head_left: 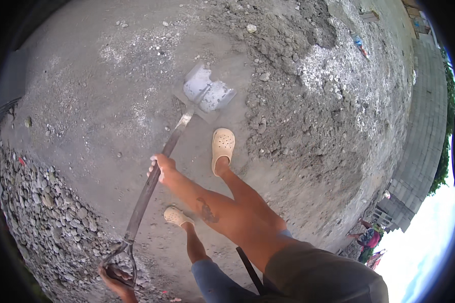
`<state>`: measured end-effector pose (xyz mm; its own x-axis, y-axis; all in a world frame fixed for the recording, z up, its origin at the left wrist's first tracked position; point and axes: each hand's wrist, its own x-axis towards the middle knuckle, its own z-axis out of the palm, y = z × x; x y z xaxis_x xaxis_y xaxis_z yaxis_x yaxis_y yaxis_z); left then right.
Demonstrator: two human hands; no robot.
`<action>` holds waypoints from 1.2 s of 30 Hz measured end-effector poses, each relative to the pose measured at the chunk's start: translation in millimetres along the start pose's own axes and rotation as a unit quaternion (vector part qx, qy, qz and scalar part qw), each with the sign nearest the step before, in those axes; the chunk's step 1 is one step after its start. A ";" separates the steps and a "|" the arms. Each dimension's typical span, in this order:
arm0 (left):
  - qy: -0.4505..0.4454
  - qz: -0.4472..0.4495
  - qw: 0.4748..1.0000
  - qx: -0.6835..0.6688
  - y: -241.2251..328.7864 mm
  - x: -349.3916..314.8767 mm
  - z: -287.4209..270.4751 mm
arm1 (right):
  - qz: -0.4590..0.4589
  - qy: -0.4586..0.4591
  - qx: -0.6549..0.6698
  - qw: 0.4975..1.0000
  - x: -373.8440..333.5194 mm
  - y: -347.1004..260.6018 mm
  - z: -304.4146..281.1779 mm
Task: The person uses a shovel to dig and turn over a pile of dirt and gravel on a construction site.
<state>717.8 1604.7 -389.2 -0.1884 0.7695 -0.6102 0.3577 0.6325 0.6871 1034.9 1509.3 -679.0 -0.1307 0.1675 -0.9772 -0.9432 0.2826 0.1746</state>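
The shovel (145, 202) runs slantwise from the lower left toward the upper middle, with both hands on it. The right hand (163, 169) is closed around the wooden shaft partway along; the shaft passes between palm and curled fingers, whose whitish tips show on its left side. The left hand (115, 284) is at the D-handle (132, 262), at the rear end; its fingers appear curled round the crosspiece, though the low edge of the view makes their exact wrap hard to tell. Well ahead of the right hand's fingers, the shovel blade (194, 105) bears a pale, speckled patch, just beyond the right beige clog (223, 144). The left beige clog (177, 216) stands to the right of the shaft. A gravel pile (60, 212) lies left of the shovel, and a grey sandy heap (308, 116) spreads to the right of the blade.
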 end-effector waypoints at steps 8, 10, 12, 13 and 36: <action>-0.116 0.053 0.991 0.042 60.8 -6.7 317.1 | -0.127 -0.061 0.072 0.987 7.8 -285.6 32.4; -0.142 0.054 0.987 0.053 37.8 13.3 312.5 | -0.159 -0.045 0.082 0.983 24.3 -294.3 24.5; -0.153 0.061 0.986 0.028 13.1 27.3 287.7 | -0.168 -0.066 0.064 0.981 30.4 -275.3 19.8; -0.159 0.068 0.985 0.016 1.3 26.9 269.8 | -0.167 -0.073 0.051 0.982 24.8 -257.9 17.1; -0.157 0.155 0.974 0.058 -80.9 -103.8 -196.7 | -0.144 -0.057 0.061 0.986 -158.7 136.7 -197.8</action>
<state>528.5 1491.1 -303.9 0.2283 0.8451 -0.4835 0.4566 0.3457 0.8198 866.3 1334.6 -524.0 0.1801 0.1670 -0.9694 -0.8911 0.4450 -0.0889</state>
